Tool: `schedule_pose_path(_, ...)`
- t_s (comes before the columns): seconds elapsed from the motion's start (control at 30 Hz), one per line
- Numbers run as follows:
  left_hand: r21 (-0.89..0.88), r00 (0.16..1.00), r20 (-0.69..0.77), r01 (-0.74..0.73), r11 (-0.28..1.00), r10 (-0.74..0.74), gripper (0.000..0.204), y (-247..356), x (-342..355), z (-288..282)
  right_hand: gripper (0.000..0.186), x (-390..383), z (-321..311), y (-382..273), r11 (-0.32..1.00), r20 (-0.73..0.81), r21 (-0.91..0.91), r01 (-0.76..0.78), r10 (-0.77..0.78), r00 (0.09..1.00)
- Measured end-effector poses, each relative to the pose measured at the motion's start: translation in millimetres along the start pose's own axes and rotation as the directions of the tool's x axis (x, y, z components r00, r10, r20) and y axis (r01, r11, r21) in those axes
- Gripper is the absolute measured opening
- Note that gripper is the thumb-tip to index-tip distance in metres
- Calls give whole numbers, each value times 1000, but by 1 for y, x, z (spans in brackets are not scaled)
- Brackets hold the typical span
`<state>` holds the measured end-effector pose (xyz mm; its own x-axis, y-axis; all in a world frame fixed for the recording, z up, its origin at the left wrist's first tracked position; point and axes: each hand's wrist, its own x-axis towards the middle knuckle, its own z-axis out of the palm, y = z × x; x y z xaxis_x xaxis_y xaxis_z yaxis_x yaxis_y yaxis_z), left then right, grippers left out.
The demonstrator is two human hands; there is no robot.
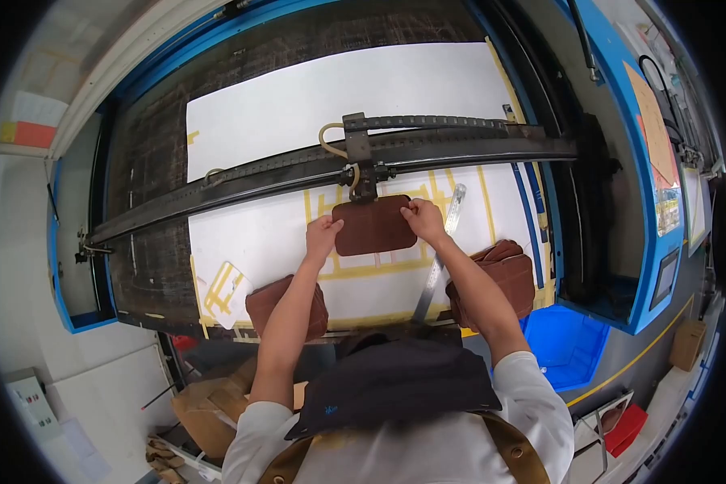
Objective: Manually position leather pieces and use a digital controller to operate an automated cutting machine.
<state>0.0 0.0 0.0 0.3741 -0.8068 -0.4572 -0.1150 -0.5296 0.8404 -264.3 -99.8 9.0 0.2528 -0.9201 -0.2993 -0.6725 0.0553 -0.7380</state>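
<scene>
A brown leather panel (375,229) with rounded corners lies over the yellow-taped white sheet, just below the laser head (364,187) of the cutting machine. My left hand (323,236) pinches its left edge, thumb on top. At its upper right corner, my right hand (423,219) grips the panel between thumb and fingers. One stack of brown leather pieces (305,310) sits beneath my left forearm, partly hidden by it. Another brown leather stack (515,282) is beside my right forearm. A steel ruler (444,254) slants across the sheet, passing under my right arm.
A dark gantry rail (258,181) spans the bed above my hands, inside the machine's blue frame (613,137). A white taped template (225,294) lies at the left. Below right stand a blue bin (569,343) and a red box (625,430); a cardboard box (210,411) is lower left.
</scene>
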Motion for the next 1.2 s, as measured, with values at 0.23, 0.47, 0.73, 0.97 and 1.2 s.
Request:
schedule_pose_path(0.23, 85, 997, -39, -69, 994, 73, 17, 13, -1, 4, 26, -1, -10, -11, 996, -66, -81, 39, -44, 997)
schedule_pose_path(0.47, 248, 976, 2, -211, 946, 217, 40, 13, -17, 5, 17, -11, -15, -4, 992, 49, 120, -43, 37, 998)
schedule_pose_path(0.73, 127, 997, -6, -81, 989, 82, 41, 6, -15, 2, 18, -16, -9, 0, 941, 101, 320, -114, 85, 991)
schedule_pose_path(0.97, 234, 987, -53, -139, 962, 155, 45, 11, -28, 2, 24, -20, -6, 8, 957, 69, 281, -73, 55, 996)
schedule_pose_path(1.2, 658, 679, 86, -588, 471, 729, 26, 18, -65, 29, 42, -45, -5, -16, 972, -332, -107, 207, -231, 914)
